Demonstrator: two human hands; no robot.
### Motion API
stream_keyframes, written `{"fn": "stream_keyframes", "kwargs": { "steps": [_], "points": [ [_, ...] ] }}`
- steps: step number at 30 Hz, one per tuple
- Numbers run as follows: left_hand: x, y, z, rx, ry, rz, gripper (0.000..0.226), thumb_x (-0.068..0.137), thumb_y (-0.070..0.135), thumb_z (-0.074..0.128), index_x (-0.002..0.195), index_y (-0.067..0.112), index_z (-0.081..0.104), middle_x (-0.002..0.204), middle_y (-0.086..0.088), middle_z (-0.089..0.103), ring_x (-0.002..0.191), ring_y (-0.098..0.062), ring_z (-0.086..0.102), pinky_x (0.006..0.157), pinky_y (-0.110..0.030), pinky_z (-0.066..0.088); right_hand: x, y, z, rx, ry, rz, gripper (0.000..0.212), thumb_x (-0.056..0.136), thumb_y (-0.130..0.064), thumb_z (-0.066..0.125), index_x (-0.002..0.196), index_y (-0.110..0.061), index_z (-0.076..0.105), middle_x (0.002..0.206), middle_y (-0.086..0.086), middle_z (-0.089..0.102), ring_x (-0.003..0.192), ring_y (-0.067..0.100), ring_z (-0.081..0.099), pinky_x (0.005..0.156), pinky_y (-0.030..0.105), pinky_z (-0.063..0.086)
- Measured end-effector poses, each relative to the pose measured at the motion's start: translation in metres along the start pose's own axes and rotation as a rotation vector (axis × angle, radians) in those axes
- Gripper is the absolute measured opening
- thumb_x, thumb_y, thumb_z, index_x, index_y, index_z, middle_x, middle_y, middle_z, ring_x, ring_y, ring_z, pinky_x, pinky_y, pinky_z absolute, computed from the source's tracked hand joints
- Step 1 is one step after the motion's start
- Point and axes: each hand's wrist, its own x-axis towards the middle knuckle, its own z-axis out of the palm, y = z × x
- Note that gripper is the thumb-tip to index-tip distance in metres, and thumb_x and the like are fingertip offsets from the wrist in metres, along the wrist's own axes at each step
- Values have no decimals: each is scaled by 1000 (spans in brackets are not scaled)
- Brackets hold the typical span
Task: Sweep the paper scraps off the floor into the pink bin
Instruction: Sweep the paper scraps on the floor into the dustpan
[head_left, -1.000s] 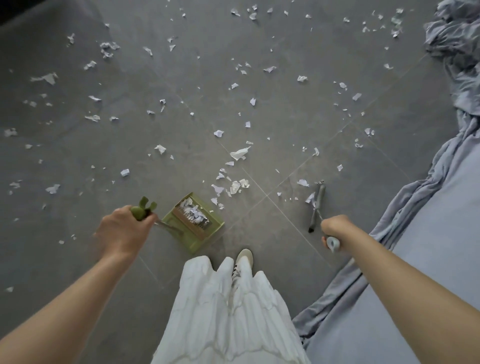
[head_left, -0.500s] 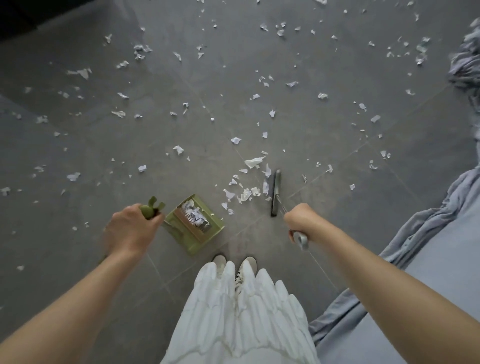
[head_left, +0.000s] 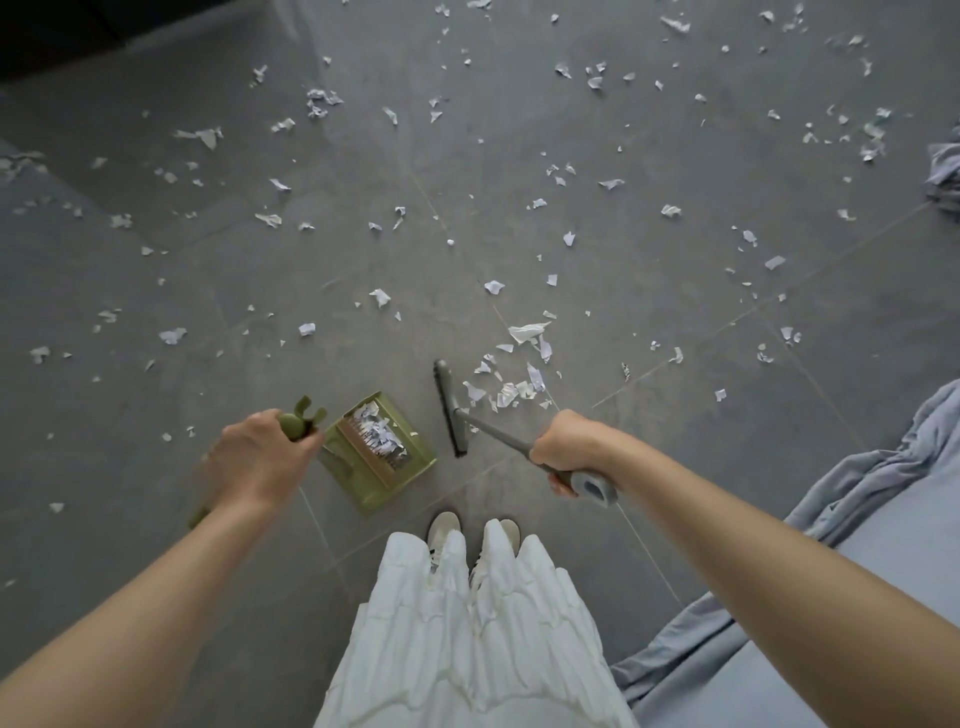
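1. Gripping the grey broom (head_left: 470, 418) by the near end of its handle, the right hand (head_left: 569, 447) has its fingers curled tight round the shaft; the broom head rests on the floor (head_left: 649, 291) just left of a small heap of paper scraps (head_left: 511, 387).
2. The left hand (head_left: 254, 460) is wrapped round the green top of the dustpan's handle, fingers closed on it.
3. The green dustpan (head_left: 379, 449) sits on the floor between the two hands, just left of the broom head and apart from it, with a clump of scraps lying inside.
4. Paper scraps are strewn over the grey tiles far, left and right of the hands, too many to count; the nearest heap lies just right of the broom head, well beyond the fingers.
5. There are one broom, one dustpan and two hands.
6. Two pale shoes (head_left: 444, 525) peek from under a white skirt (head_left: 467, 649) at the near edge.
7. A grey-blue cloth (head_left: 883, 488) lies bunched along the right side.
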Motion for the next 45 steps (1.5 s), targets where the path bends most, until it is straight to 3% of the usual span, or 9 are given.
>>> {"fn": "stream_keyframes", "kwargs": {
  "steps": [6,12,18,21,24,28,31,35,45],
  "points": [
    [-2,-9,4,14,8,-6,36,81,51,68,78,15,68,80,-17,67,81,-39,63,63,-34,40,16,-6,15,-183,-45,-33,22,74,-6,34,76,-9,56,43,8,56,36,22,47,48,21,40],
    [-3,-3,11,-29,13,-33,36,80,49,70,74,14,66,75,-17,64,77,-39,61,62,-34,41,33,-5,-11,-225,20,-16,28,70,-7,32,68,-8,60,66,16,67,54,28,54,58,25,48],
    [-4,27,12,-63,15,-26,34,80,50,70,70,18,64,65,-8,53,75,-40,61,63,-36,43,54,19,-50,-140,98,25,29,72,-6,33,84,-5,59,59,16,63,46,27,51,49,21,43],
    [-1,48,14,-71,11,-1,33,81,49,68,73,17,65,69,-12,60,76,-39,61,62,-35,42,57,33,-75,-130,158,68,25,77,-7,34,71,-7,58,66,16,64,38,24,50,44,18,40],
    [4,74,17,-82,23,43,34,82,48,68,71,16,63,74,-17,65,77,-40,61,61,-35,40,60,49,-96,-149,185,129,40,80,-8,37,46,-9,59,77,15,71,30,23,51,48,22,47],
    [16,108,21,-84,12,107,35,82,49,67,74,16,64,76,-16,65,78,-39,62,61,-34,39,63,73,-122,-74,227,128,39,89,-14,37,63,-5,64,95,19,73,47,27,60,62,28,52],
    [28,136,21,-74,-10,173,37,83,52,66,77,15,65,80,-17,67,81,-40,63,63,-35,39,64,91,-141,19,270,124,30,83,-10,44,83,-1,72,85,17,74,63,28,61,73,29,55],
    [46,163,21,-54,-24,221,37,82,52,66,77,16,65,80,-17,67,81,-39,63,64,-34,39,60,102,-155,88,211,67,28,77,-4,46,89,3,70,63,15,68,51,29,57,59,29,53],
    [99,226,2,-1,-83,311,37,80,53,66,79,16,66,82,-16,68,82,-38,63,64,-34,39,61,108,-175,113,98,126,46,84,-6,40,126,-2,59,47,11,57,35,23,47,47,22,43]
  ]
}}
